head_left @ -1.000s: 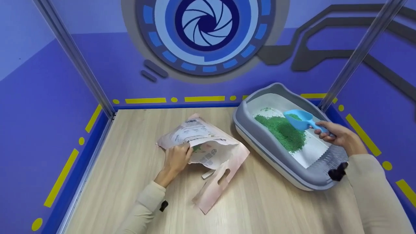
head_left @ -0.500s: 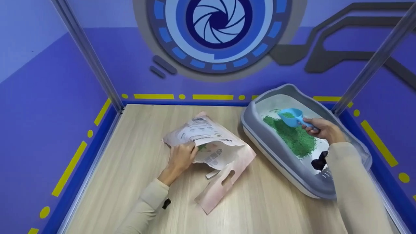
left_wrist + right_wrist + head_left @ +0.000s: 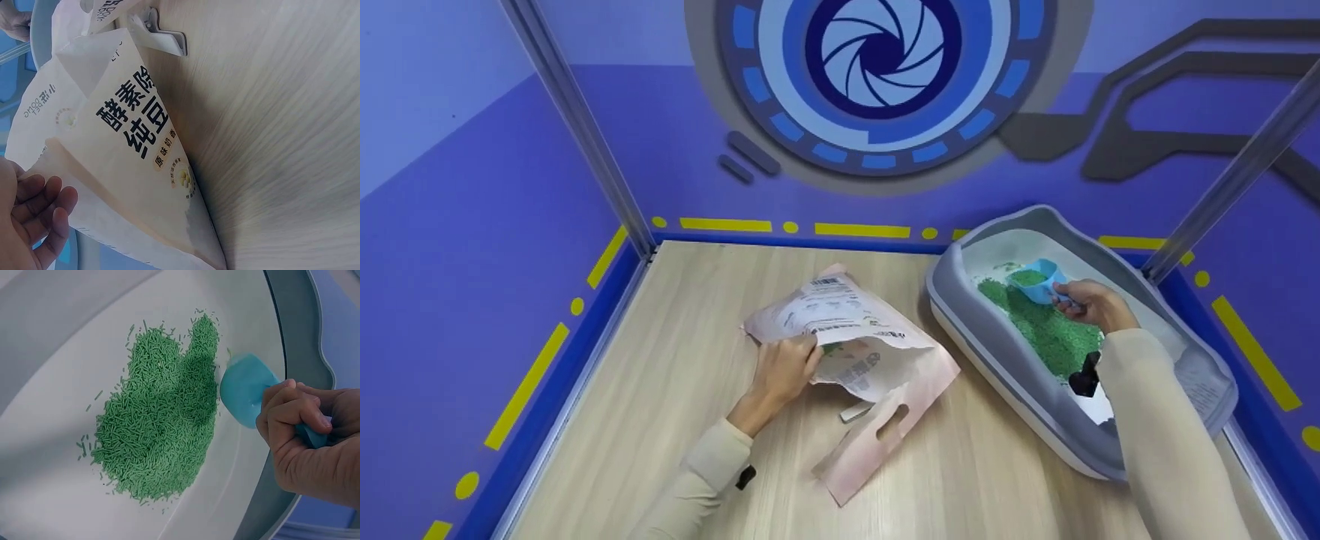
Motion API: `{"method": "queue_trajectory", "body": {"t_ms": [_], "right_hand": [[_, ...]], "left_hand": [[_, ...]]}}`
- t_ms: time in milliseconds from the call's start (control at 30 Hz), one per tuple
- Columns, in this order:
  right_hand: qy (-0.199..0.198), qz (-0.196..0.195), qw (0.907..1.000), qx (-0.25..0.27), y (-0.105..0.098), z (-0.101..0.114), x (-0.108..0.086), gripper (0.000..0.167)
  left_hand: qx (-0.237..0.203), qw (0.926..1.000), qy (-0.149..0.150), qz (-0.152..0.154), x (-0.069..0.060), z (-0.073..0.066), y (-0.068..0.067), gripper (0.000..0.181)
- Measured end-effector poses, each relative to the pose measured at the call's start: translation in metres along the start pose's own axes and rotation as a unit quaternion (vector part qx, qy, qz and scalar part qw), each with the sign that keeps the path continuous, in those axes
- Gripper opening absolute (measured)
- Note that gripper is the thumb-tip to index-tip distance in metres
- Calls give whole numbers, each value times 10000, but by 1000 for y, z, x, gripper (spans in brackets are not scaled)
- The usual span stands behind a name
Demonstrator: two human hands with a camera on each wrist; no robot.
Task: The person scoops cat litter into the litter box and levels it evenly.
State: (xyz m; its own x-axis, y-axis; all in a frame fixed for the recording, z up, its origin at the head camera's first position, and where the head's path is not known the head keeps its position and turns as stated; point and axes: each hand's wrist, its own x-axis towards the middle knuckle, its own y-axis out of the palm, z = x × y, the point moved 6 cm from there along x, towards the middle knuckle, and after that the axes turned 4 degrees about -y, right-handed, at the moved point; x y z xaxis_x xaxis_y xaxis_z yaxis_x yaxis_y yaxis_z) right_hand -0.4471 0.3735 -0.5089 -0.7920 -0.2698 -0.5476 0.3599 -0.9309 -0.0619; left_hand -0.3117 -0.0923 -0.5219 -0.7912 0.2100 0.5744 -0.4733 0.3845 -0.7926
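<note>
My left hand (image 3: 785,369) grips the edge of a pale pink litter bag (image 3: 840,307) by its open mouth. In the left wrist view, curled fingers (image 3: 48,202) lie at the edge of the printed bag (image 3: 135,129). My right hand (image 3: 1096,306) holds a light blue scoop (image 3: 1039,289) by its handle, above the litter box (image 3: 986,352). Green litter fills part of the scoop's bowl. Seen from the right wrist, the scoop (image 3: 244,391) shows its underside beside a spread heap of green pellet litter (image 3: 152,422) on the white box floor.
A torn handle strip (image 3: 862,454) of the bag lies toward the front of the wooden table (image 3: 675,360). Close to it is a white clip (image 3: 163,39). Blue panels (image 3: 585,300) with metal posts enclose the table. The box stands at the back right.
My right hand has brought the scoop left and toward the rear of the litter box, with litter still in its bowl. The left hand keeps its grip on the bag. The head view has shifted.
</note>
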Motion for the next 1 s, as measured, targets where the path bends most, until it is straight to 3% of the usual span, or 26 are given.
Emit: {"method": "queue_trajectory", "body": {"t_ms": [433, 800, 933, 1000], "right_hand": [[105, -510, 9956, -780, -5, -2, 1, 16], [9, -988, 9840, -1485, -8, -1, -8, 24], [-136, -1154, 9770, -1788, -11, -2, -10, 32], [-196, -1265, 9713, -2005, -13, -3, -11, 27]], "left_hand": [[-45, 10000, 44, -62, -1, -2, 0, 35], [-9, 10000, 62, -26, -2, -1, 1, 35], [19, 9999, 91, -71, -2, -1, 1, 34], [25, 9999, 91, -85, -1, -1, 1, 34]]}}
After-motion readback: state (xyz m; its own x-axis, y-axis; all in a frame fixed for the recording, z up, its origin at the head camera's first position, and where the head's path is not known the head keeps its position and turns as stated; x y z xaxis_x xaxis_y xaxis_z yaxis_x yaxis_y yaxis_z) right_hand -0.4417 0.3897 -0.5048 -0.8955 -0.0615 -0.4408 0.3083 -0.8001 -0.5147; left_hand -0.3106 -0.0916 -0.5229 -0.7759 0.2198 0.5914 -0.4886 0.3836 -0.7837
